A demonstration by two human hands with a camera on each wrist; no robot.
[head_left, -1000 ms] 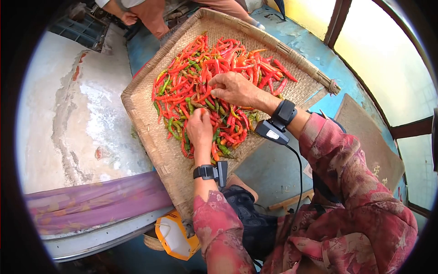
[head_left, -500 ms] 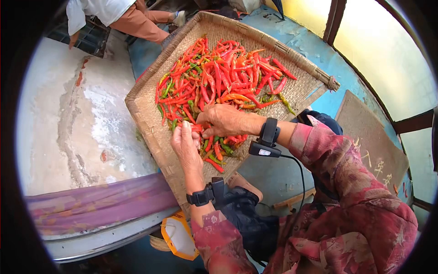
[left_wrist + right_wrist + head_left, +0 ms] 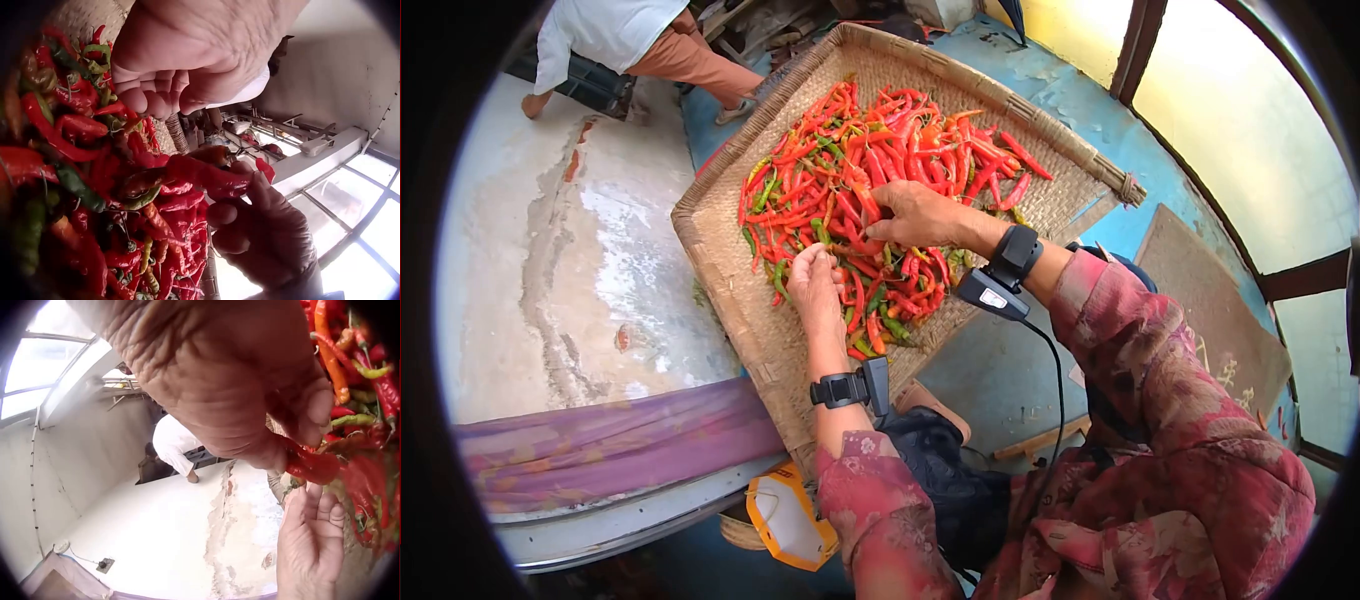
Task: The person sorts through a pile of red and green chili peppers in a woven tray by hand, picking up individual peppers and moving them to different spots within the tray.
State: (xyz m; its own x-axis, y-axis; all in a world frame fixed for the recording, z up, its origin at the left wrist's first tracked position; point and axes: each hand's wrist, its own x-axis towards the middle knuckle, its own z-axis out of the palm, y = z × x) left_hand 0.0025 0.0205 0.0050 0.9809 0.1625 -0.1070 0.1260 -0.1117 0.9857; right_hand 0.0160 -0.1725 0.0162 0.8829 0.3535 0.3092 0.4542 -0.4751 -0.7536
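Note:
A heap of chili peppers, mostly red with some green and orange ones, lies on a woven tray. Over the middle of the heap, my right hand pinches a red chili pepper between thumb and fingers. The same pepper shows in the right wrist view, its far end overlapping blurred peppers. My left hand is at the heap's left side, fingers loosely bent and nothing visible in them. In the right wrist view its palm faces up, just below the pepper.
Another person in a white top bends over a dark crate at the far left. A worn, pale surface adjoins the tray, with purple cloth along its edge. An orange-and-white box stands below the tray.
My hands came together low on the heap, then parted. The right has moved back up and right over the peppers; the left has shifted slightly up. The other person now bends over the crate.

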